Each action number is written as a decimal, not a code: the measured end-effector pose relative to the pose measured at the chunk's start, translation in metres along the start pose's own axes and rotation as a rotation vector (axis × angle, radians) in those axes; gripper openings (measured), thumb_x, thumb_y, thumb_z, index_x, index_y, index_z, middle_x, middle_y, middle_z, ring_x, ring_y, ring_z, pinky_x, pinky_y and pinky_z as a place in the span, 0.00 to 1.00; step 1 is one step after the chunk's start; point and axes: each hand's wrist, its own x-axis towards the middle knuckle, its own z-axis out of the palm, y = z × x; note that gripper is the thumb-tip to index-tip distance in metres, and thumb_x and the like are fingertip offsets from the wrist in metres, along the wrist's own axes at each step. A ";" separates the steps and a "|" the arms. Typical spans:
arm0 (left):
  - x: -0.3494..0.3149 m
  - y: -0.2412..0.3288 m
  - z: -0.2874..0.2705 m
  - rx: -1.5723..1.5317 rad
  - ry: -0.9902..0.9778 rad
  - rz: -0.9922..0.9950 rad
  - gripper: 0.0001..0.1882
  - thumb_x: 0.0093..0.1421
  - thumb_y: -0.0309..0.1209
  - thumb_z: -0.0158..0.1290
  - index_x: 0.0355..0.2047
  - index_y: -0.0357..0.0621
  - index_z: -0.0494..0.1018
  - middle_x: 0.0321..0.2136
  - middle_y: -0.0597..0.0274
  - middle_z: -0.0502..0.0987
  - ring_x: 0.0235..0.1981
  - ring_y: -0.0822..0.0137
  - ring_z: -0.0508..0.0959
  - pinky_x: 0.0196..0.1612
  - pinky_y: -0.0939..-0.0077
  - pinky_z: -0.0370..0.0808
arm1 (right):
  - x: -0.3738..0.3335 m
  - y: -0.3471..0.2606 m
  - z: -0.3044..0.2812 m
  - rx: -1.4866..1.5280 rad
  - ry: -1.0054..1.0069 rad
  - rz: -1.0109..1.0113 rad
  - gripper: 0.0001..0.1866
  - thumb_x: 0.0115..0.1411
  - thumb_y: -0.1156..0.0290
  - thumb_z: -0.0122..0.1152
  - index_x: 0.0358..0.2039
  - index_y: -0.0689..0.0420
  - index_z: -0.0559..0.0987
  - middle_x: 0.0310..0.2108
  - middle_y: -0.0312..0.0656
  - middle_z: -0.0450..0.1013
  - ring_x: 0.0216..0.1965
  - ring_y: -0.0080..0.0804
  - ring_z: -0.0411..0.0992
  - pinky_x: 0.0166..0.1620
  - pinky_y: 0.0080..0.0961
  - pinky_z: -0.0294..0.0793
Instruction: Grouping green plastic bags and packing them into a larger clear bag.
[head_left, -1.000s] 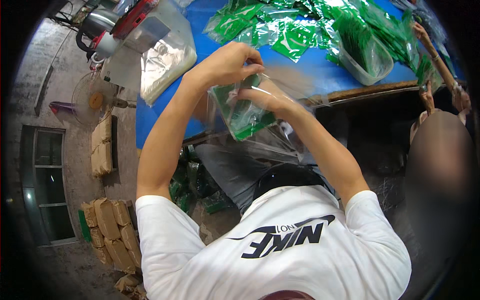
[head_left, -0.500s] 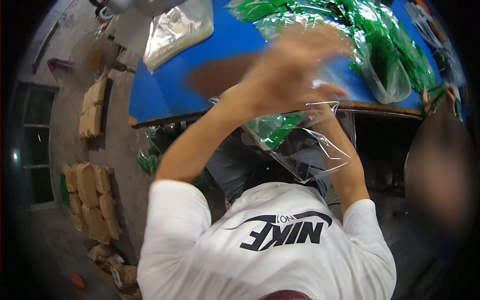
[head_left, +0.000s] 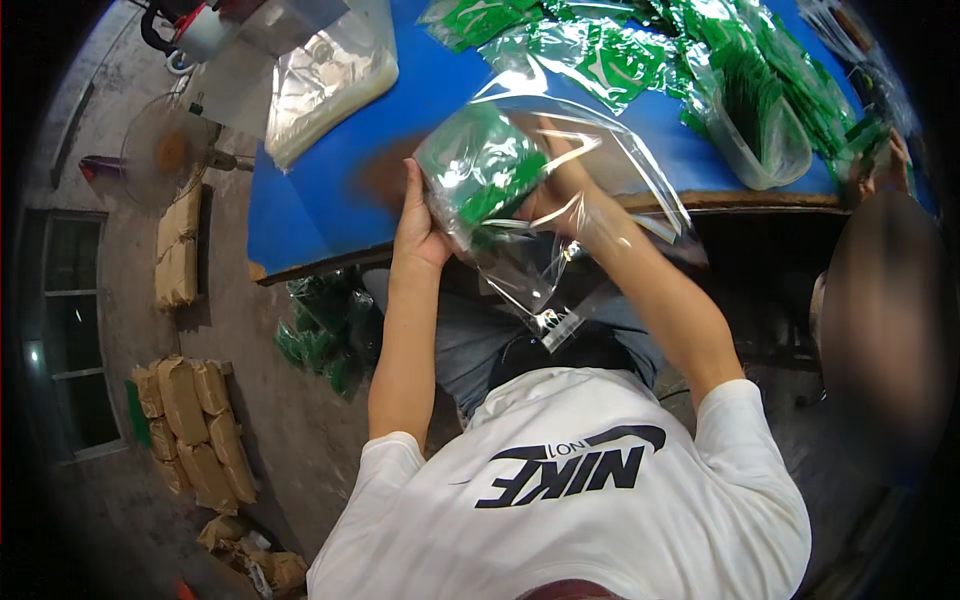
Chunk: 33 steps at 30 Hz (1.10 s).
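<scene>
A large clear plastic bag (head_left: 560,230) hangs over the near edge of the blue table (head_left: 330,200). Inside its upper part sits a stack of small green packets (head_left: 480,170). My left hand (head_left: 418,225) grips the bag's left side beside that stack. My right hand (head_left: 545,185) shows through the clear film behind the green packets, and its fingers seem closed on them. The bag's open lower end droops toward my lap.
Loose green packets (head_left: 600,50) cover the far part of the table, with a clear tub (head_left: 765,140) of them at the right. A filled clear sack (head_left: 325,80) lies at the table's left. Brown bundles (head_left: 195,420) and green packets (head_left: 320,335) sit on the floor. Another person (head_left: 885,320) is at the right.
My arms came down from a raised, blurred position. The clear bag with the green packets now sits lower, at the table's near edge, and hangs steadier.
</scene>
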 end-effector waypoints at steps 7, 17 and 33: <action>0.017 0.008 0.015 0.093 0.207 0.055 0.23 0.65 0.41 0.56 0.55 0.42 0.70 0.54 0.55 0.75 0.54 0.54 0.75 0.58 0.52 0.72 | 0.002 0.039 -0.004 -0.066 0.266 -0.425 0.46 0.62 0.29 0.43 0.65 0.57 0.62 0.63 0.45 0.66 0.63 0.42 0.64 0.66 0.44 0.59; 0.048 0.052 -0.030 0.011 -0.112 -0.153 0.20 0.66 0.31 0.54 0.55 0.35 0.68 0.52 0.48 0.75 0.53 0.50 0.76 0.58 0.49 0.73 | 0.014 0.035 -0.009 -0.162 0.314 -0.014 0.39 0.68 0.38 0.41 0.66 0.58 0.60 0.61 0.56 0.65 0.62 0.48 0.65 0.65 0.47 0.62; 0.031 0.090 -0.032 0.439 0.112 -0.045 0.21 0.67 0.36 0.54 0.55 0.35 0.69 0.52 0.50 0.75 0.53 0.56 0.76 0.58 0.58 0.74 | 0.019 0.038 0.004 -0.882 0.605 -0.199 0.25 0.69 0.58 0.48 0.46 0.74 0.72 0.36 0.54 0.77 0.32 0.38 0.80 0.31 0.30 0.83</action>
